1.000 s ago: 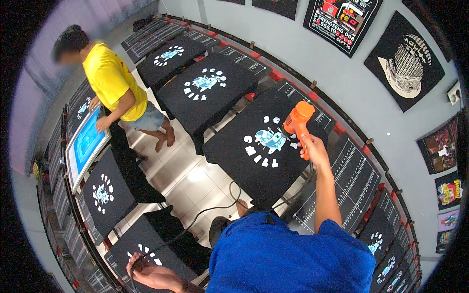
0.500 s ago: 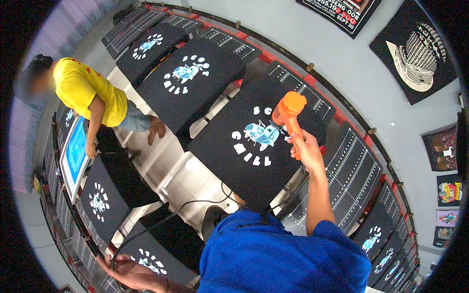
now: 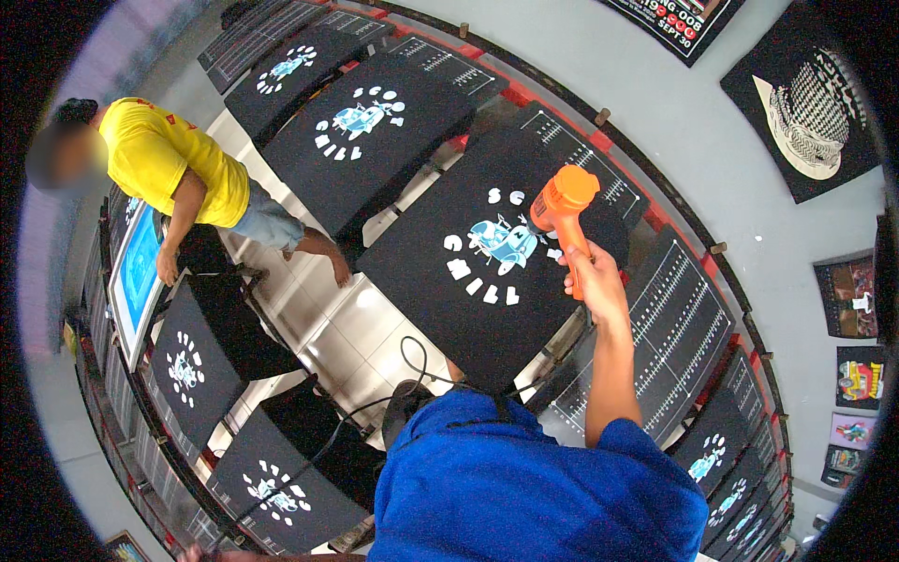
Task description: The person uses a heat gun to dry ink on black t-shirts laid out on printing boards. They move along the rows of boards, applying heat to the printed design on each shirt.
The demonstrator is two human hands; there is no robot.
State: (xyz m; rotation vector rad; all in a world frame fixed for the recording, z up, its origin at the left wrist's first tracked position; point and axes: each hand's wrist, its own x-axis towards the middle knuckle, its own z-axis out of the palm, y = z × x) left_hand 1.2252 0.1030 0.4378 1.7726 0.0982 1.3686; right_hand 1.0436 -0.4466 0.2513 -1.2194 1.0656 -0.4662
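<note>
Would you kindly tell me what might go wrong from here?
The orange blower in the right hand appears close to the blue-and-white print: if it blows hot, lingering there could scorch the print.
The black cable loops near the person's foot and might catch it.
The cable also seems to cross the lower-left shirt, so dragging might shift that shirt.

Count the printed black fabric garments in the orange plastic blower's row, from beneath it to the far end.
3: the near black fabric garment, with the orange pistol-shaped plastic blower held over it; the middle garment; and the far garment. Others could be hidden beneath these.
</note>
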